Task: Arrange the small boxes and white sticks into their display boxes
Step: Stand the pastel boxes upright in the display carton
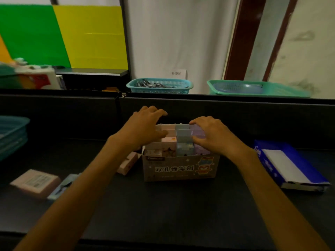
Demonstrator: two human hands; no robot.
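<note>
A cardboard display box (181,169) with a cartoon print stands in the middle of the dark table. Rows of small pastel boxes (183,140), pink, blue and purple, fill it. My left hand (143,125) rests on the pink rows at the left, fingers spread and bent over them. My right hand (212,134) lies over the purple rows at the right, fingers bent with their tips on the box tops. One loose pink small box (126,163) lies just left of the display box. Two more small boxes, pink (35,182) and blue (62,187), lie at the near left.
A blue flat display box (290,165) with a white inside lies at the right. Stacked teal trays (10,134) stand at the far left. Behind the black partition are a teal basket (159,86) of grey items and a green basket (257,88).
</note>
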